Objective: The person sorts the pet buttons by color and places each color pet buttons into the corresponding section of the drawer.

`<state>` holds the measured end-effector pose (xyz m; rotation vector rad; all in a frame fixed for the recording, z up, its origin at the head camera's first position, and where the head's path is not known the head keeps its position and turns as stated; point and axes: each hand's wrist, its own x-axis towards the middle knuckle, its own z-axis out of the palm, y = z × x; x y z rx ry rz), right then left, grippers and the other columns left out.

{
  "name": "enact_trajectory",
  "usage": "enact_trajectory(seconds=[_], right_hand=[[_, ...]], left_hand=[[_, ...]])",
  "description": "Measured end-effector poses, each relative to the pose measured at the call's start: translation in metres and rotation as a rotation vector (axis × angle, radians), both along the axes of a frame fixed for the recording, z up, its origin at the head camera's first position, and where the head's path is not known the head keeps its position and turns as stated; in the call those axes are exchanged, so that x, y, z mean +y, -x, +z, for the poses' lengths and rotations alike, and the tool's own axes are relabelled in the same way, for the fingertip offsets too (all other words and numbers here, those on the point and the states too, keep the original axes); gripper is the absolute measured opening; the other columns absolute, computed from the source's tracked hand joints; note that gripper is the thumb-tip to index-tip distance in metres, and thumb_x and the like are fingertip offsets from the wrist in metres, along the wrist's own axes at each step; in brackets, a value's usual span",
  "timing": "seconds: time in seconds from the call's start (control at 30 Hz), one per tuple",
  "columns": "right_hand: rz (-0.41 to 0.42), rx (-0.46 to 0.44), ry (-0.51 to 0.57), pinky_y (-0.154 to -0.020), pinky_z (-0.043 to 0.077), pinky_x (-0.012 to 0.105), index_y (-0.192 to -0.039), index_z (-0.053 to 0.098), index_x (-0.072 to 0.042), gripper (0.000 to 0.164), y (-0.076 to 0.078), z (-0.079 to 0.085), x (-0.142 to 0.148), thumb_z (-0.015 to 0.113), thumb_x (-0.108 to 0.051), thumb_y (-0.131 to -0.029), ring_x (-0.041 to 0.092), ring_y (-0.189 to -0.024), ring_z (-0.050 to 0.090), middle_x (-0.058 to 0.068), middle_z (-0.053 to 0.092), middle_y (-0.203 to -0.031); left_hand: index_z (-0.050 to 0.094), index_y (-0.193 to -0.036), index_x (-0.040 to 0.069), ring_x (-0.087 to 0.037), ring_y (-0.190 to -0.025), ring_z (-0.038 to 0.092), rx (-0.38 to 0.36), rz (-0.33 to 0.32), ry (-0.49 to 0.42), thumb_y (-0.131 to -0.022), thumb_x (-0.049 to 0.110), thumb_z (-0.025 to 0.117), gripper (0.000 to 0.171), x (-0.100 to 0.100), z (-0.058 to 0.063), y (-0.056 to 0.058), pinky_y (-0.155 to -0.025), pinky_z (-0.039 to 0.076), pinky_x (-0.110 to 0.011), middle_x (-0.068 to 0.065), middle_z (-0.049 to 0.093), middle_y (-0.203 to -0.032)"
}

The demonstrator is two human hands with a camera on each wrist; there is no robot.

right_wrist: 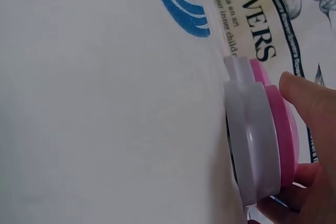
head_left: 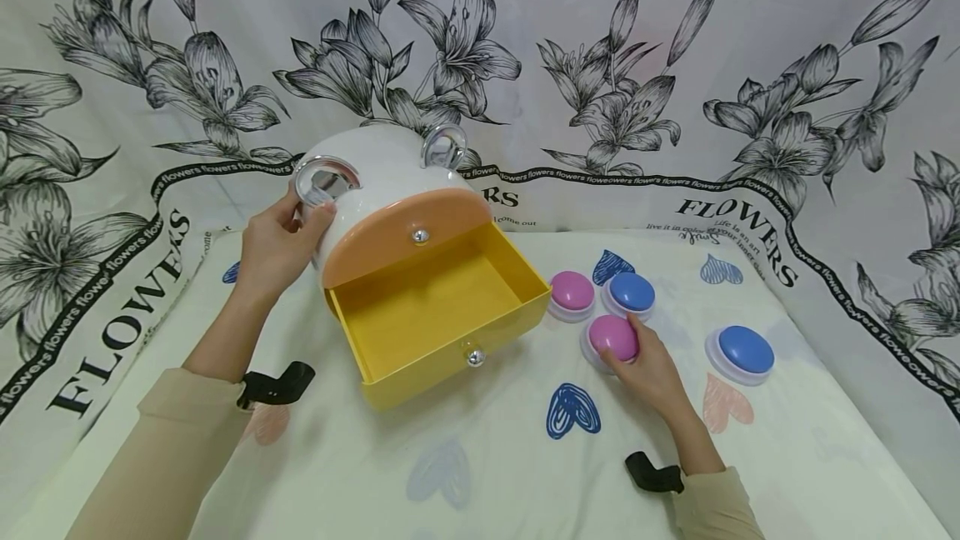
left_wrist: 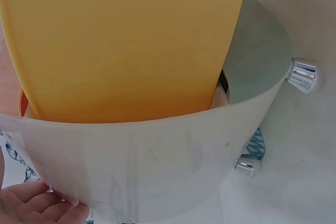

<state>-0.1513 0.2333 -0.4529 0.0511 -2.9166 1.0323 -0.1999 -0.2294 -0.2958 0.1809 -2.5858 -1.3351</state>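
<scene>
My left hand point(head_left: 281, 240) grips the left side of a glossy white domed drawer box point(head_left: 382, 152), its thumb beside a shiny silver knob-like foot point(head_left: 327, 180). The box is tilted, with an orange front panel point(head_left: 408, 233). Its yellow drawer point(head_left: 427, 377) is pulled out and has nothing in it. In the left wrist view, fingers point(left_wrist: 47, 208) touch the white shell point(left_wrist: 147, 156). On the right, my right hand point(head_left: 654, 369) holds a pink push button point(head_left: 612, 335) with a white base; the right wrist view shows thumb and fingers around its pink top point(right_wrist: 286, 135).
Another pink button point(head_left: 572, 291) and a blue button point(head_left: 632, 292) stand close behind the held one. Farther right is a second blue button point(head_left: 746, 350). A white cloth with printed hearts point(head_left: 573, 411) covers the table, and a floral curtain point(head_left: 480, 48) hangs behind.
</scene>
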Motion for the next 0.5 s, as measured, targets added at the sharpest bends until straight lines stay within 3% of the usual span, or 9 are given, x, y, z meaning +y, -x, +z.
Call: enact_trajectory(seconds=[0.23, 0.5], right_hand=[[-0.004, -0.044, -0.021, -0.1, 0.037, 0.053, -0.143, 0.021, 0.006, 0.085, 0.0007, -0.0011, -0.0001, 0.065, -0.035, -0.083, 0.043, -0.122, 0.042, 0.029, 0.039, -0.135], [-0.027, -0.06, -0.03, -0.099, 0.038, 0.052, -0.14, 0.027, 0.006, 0.081, 0.0006, 0.0012, -0.0003, 0.065, -0.036, -0.083, 0.042, -0.12, 0.043, 0.028, 0.042, -0.134]], left_hand=[[0.022, -0.146, 0.023, -0.035, -0.12, 0.046, 0.003, 0.003, 0.004, -0.085, 0.061, 0.045, 0.075, 0.0005, 0.0002, -0.0005, -0.085, 0.049, -0.045, -0.01, 0.033, -0.147], [0.021, -0.147, 0.022, -0.037, -0.127, 0.04, 0.004, -0.006, 0.004, -0.085, 0.061, 0.046, 0.077, 0.0, 0.0008, -0.0007, -0.087, 0.047, -0.047, -0.01, 0.03, -0.148]])
